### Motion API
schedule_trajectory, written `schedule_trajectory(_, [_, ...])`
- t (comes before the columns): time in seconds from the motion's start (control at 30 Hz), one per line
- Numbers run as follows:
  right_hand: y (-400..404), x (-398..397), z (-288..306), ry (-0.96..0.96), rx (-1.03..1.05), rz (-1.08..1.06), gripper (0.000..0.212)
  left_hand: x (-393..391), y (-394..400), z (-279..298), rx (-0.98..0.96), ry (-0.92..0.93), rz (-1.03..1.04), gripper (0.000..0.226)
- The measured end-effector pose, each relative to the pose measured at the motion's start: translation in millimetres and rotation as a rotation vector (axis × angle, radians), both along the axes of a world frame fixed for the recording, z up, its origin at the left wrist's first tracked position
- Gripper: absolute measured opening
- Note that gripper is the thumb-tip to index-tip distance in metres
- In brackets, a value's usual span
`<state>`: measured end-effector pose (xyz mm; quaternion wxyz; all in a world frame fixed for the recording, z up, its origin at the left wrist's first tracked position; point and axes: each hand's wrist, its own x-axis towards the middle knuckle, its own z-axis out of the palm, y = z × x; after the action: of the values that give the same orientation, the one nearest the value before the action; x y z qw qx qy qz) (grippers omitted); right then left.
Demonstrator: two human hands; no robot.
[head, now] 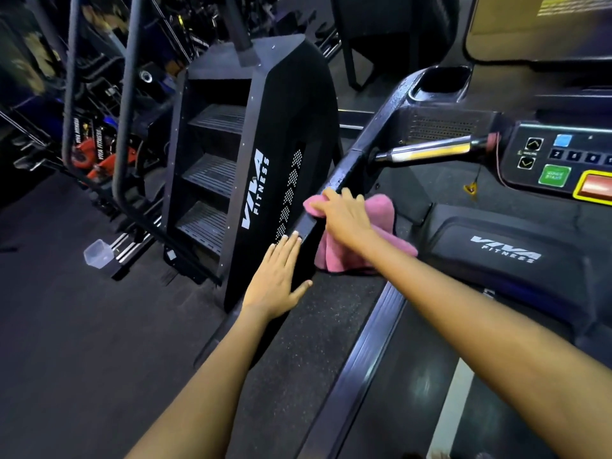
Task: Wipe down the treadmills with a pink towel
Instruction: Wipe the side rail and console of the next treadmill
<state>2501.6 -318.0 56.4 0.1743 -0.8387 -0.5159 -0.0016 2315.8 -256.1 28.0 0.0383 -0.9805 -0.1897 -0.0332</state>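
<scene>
A black treadmill fills the right side, and its left handrail [367,140] slopes down toward me. My right hand [344,215] presses a pink towel [381,210] onto the lower part of that rail, fingers draped over the cloth, whose loose end hangs down on the inner side. My left hand [278,279] lies flat with straight fingers against the rail's lower end, just below the towel. The treadmill console [563,157] with buttons sits at the upper right, and the belt [414,376] runs beneath my right arm.
A black stair-climber machine [251,154] stands close on the left of the treadmill. A clear plastic cup [97,253] sits by its base. Racks with gym gear line the far left. Dark floor lies at the lower left.
</scene>
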Motion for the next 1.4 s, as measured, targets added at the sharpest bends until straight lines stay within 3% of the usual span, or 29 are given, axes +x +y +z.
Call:
schedule_trajectory(0.1, [10,0,6,0.012,-0.035,0.002,0.034,-1,2,0,-0.077,-0.041,-0.019,0.085])
schedule_trajectory(0.3, [-12,7,-20,0.107,0.054,0.231,0.052,-2,1,0,-0.234,-0.182,0.030,0.084])
schedule_trajectory(0.53, [16,22,-7,0.106,0.052,-0.113,0.036,-1,0,0,-0.217,-0.194,0.045,0.083])
schedule_trajectory(0.6, [16,9,-16,0.153,0.134,-0.144,0.043,-1,-1,0,-0.213,-0.187,0.054,0.082])
schedule_trajectory(0.7, [3,-17,-57,0.422,0.505,-0.181,0.054,-2,-2,1,-0.243,-0.193,0.064,0.080])
schedule_trajectory(0.77, [-2,-27,-83,0.637,0.726,-0.283,0.045,-1,-3,3,-0.239,-0.198,0.063,0.080])
schedule_trajectory(0.9, [5,-32,-103,0.925,0.808,-0.515,0.037,-2,-4,5,-0.271,-0.176,0.071,0.086])
schedule_trajectory(0.97, [8,-46,-100,0.934,0.866,-0.496,0.038,-2,-4,6,-0.297,-0.168,0.074,0.089])
schedule_trajectory(1.13, [0,-101,-115,0.714,0.937,-0.350,0.047,-2,-4,6,-0.323,-0.174,0.091,0.092])
schedule_trajectory(1.27, [11,-78,-115,0.867,0.953,-0.465,0.040,-2,-5,6,-0.321,-0.178,0.072,0.092])
schedule_trajectory(1.4, [20,-65,-96,0.814,0.972,-0.577,0.039,-1,-3,5,-0.290,-0.194,0.056,0.092])
